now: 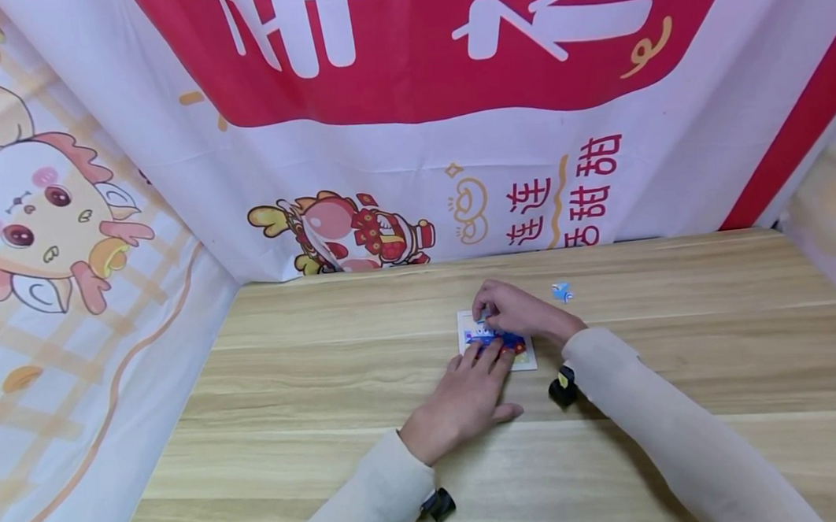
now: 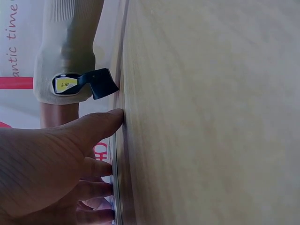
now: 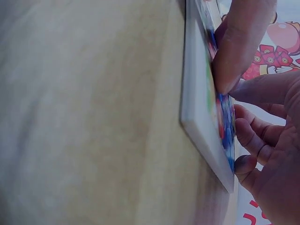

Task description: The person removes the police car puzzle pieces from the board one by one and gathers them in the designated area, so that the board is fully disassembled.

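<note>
A small jigsaw puzzle (image 1: 524, 359) with a white border and a blue, red and green picture lies flat on the table. My left hand (image 1: 468, 396) rests on its near part, fingers straight and spread, thumb out to the side. Over the puzzle's far edge, my right hand (image 1: 509, 307) curls its fingers and pinches what looks like a small light-blue puzzle piece, mostly hidden by the fingertips. From the right wrist view, the board (image 3: 192, 89) appears edge-on, with fingertips of both hands close together on it. A loose light-blue puzzle piece (image 1: 562, 291) lies to the right of my right hand.
The wood-grain table (image 1: 311, 393) runs back to a printed red and white cloth (image 1: 413, 174). More printed cloth (image 1: 59, 311) hangs along the left side. Each sleeve carries a black wrist camera, the right one (image 1: 562, 387) close to the puzzle's near right corner.
</note>
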The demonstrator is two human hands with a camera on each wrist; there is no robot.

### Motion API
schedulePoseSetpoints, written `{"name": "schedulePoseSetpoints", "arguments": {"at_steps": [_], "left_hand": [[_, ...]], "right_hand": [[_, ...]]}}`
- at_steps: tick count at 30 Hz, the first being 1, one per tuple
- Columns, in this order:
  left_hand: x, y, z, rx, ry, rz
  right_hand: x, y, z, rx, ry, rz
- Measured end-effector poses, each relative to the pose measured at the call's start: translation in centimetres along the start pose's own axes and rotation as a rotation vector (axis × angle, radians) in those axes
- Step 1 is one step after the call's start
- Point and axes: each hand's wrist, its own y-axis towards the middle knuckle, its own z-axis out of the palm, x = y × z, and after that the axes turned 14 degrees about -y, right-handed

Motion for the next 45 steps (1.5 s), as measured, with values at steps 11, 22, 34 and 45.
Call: {"name": "schedulePoseSetpoints", "arguments": {"at_steps": [11,22,34,45], "left_hand": [[-0.07,-0.05,-0.06,0.004,-0.003,-0.001],[0.05,0.05,-0.04,0.016,-0.018,-0.005],[0.14,0.09,0.01,0.016,-0.028,-0.004],[0.14,0.11,0.07,0.016,-0.022,-0.007]], "right_hand": [[0.05,-0.03,-0.08,-0.009,0.002,-0.003],[0.01,-0.07,-0.08,-0.02,-0.014,-0.005],[0.02,-0.22,-0.36,-0.037,-0.005,0.0],[0.15,-0.21,-0.37,-0.045,-0.009,0.006]]}}
